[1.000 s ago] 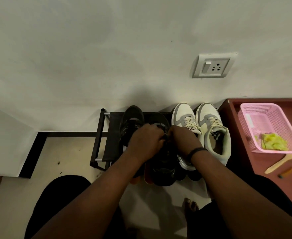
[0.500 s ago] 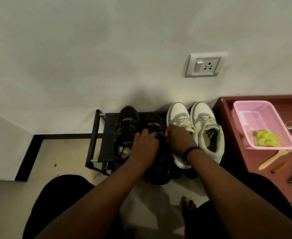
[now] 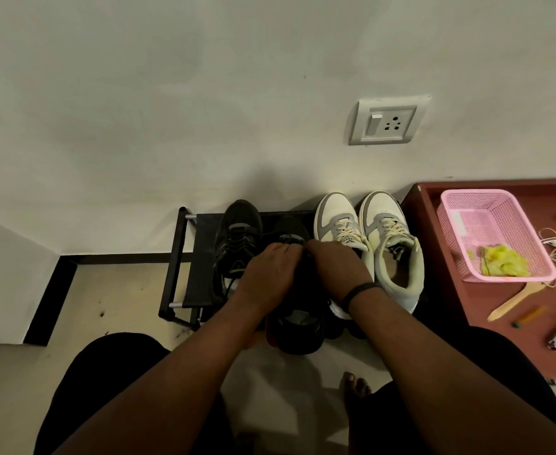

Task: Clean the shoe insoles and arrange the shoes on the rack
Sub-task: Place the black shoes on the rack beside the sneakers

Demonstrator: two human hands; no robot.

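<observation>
Black lace-up sneaker (image 3: 298,300) sits on the black metal-and-fabric shoe rack (image 3: 201,257), under both hands. Left hand (image 3: 268,272) and right hand (image 3: 339,269) curl their fingers (image 3: 286,249) over its laces, seemingly pinching them, though the tips are hidden. Best to settle it square, just beside the other black sneaker (image 3: 237,244) left of the fingers, toe to wall.

Matt black fabric shelf (image 3: 204,274) stretching over a tubular rack frame (image 3: 171,274); perforated glossy plastic basket (image 3: 500,231) sitting on a smooth reddish table (image 3: 450,290); pale wooden spatula (image 3: 516,300) lying matt beside it.
</observation>
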